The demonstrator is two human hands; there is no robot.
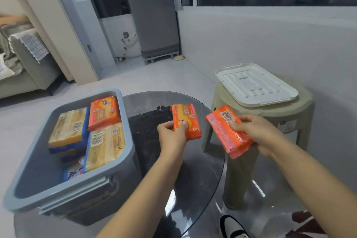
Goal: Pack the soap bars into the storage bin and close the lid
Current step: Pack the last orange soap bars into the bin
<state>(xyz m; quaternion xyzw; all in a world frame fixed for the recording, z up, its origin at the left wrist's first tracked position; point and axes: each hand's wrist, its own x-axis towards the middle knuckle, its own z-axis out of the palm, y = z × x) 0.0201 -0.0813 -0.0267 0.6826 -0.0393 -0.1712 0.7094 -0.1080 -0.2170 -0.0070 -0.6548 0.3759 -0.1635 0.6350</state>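
Note:
A grey-blue storage bin (127,133) stands on the left of a round glass table, open at the top. Inside lie two yellow soap packs (67,127) (105,146), an orange soap pack (104,112) at the far side, and blue-wrapped packs (74,173) lower down. My left hand (171,134) holds an orange soap pack (188,121) over the table, just right of the bin. Further right, my right hand (255,130) grips another orange soap pack (228,131), tilted. The bin's white lid (257,85) rests on a beige stool.
The glass table (201,164) has a dark base (146,135) under it. The beige plastic stool (270,121) stands right of the table. A shoe (231,227) shows at the bottom. A grey fridge (154,17) and a sofa (25,67) stand further back.

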